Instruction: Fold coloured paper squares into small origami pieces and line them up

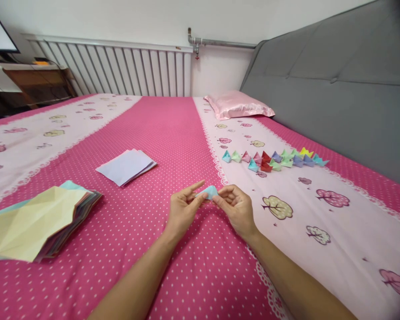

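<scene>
Between my two hands is a small piece of folded light-blue paper (210, 192), held over the pink dotted bedsheet. My left hand (186, 205) pinches its left side with the thumb, and the index finger stretches out past it. On the right side, my right hand (236, 206) grips the paper between thumb and curled fingers. Part of the paper is hidden behind the fingertips. Beyond my right hand, several small folded paper boats (266, 165) in blue, green, pink, red, purple and yellow stand grouped on the pale strip of the sheet.
A stack of white and coloured paper squares (125, 166) lies ahead to the left. Nearer on the left is a thicker pile of creased sheets, yellow paper (36, 222) on top. A pink pillow (238, 106) rests against the grey headboard (340, 89). A radiator (120, 66) lines the far wall.
</scene>
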`<state>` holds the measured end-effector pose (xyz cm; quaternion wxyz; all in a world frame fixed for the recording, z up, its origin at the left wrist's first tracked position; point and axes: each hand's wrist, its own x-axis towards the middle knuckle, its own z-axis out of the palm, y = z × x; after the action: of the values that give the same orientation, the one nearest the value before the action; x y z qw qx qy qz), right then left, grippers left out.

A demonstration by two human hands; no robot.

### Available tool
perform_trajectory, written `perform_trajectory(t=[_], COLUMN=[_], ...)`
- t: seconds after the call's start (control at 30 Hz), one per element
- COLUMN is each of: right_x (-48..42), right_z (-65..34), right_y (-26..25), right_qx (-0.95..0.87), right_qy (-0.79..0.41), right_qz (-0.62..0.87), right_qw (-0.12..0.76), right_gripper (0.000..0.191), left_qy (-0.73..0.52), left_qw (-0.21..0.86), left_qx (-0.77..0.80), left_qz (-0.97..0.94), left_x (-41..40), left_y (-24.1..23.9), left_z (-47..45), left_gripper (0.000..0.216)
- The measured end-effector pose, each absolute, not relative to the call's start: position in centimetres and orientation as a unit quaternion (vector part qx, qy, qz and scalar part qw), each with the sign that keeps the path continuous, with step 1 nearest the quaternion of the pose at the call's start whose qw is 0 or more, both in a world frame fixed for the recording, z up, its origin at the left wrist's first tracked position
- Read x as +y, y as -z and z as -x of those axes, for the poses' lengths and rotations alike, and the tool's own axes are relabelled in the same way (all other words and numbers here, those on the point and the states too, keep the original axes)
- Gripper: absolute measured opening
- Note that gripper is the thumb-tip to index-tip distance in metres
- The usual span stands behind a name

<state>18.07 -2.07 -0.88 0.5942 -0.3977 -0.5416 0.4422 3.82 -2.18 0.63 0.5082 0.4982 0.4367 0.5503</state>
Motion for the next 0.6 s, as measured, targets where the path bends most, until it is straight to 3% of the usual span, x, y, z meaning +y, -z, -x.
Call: perform_trajectory(t=[0.23, 0.37, 0.6], right_x=[-1.65, -1.54, -1.36], right_z=[-18.27, -18.5, -18.92], right_y=[1.06, 1.14, 1.24], right_qx=[-0.527, -0.56, -0.618], right_qy=[-0.47, -0.461, -0.397], right_qz=[0.4, 0.404, 0.406], right_qw=[0.584, 0.557, 0.544], right_gripper=[0.03, 0.023, 0.018], left_qy=[-0.516, -0.501, -0.451], left_qw=[0.524, 0.515, 0.528], left_qx=[0.451, 0.457, 0.428], left_qz=[-0.507, -0.525, -0.578], left_x=[-1.82, -1.82, -1.73], left_y=[-0.58, -0.74, -0.58], left_z=[-3.57, -3.39, -3.06], left_gripper=[0.038, 0.023, 0.024])
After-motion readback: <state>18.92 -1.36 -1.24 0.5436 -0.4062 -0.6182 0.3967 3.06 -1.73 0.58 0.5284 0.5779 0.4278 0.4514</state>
